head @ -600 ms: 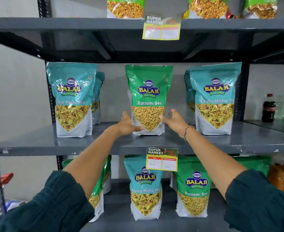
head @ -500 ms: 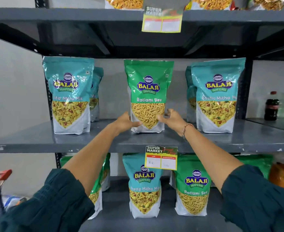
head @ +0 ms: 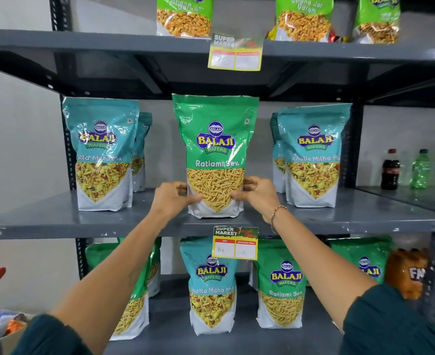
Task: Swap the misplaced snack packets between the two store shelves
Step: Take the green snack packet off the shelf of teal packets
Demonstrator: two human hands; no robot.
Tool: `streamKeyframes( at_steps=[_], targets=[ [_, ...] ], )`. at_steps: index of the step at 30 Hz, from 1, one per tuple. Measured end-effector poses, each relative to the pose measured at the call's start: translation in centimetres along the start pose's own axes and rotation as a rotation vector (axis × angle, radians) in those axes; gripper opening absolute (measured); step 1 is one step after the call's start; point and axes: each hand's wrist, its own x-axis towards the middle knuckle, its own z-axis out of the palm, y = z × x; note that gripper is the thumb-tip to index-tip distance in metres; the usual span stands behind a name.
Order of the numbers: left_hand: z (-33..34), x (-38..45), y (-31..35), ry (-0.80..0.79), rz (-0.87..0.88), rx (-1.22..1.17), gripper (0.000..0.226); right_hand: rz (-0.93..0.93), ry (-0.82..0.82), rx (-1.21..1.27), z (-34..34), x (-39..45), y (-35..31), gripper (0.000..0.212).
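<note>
Hands (head: 172, 198) now clasping Ratlami Sev packet (head: 215, 149)

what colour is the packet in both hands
Green, a Ratlami Sev packet, clearest in the head view.

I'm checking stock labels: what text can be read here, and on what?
"BALAJI WAFERS", "Ratlami Sev": green packet held by left hand and right hand.
"BALAJI WAFERS", "Khatta Mitha Mix": teal packet on the lower shelf.
"Chana Jor Garam": top-shelf packet.
"SUPER MARKET": price tag; its handwritten prices are illegible.
"FA": orange pack, cut off.
</note>
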Motion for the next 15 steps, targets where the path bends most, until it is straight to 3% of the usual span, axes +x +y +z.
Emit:
streamKeyframes(
  at_steps=[9,15],
  targets=[
    [-4.6,-8.7,3.0,0.03,0.049,-0.067,0.051,-0.04,-0.01,0.042,-1.1,-9.7,-5.0,0.045],
    [-5.1,-15.0,0.2,0.0,0.016,-0.08,0.052,0.033,-0.019,0.057,-0.2,-16.5,-3.0,0.047]
  ],
)
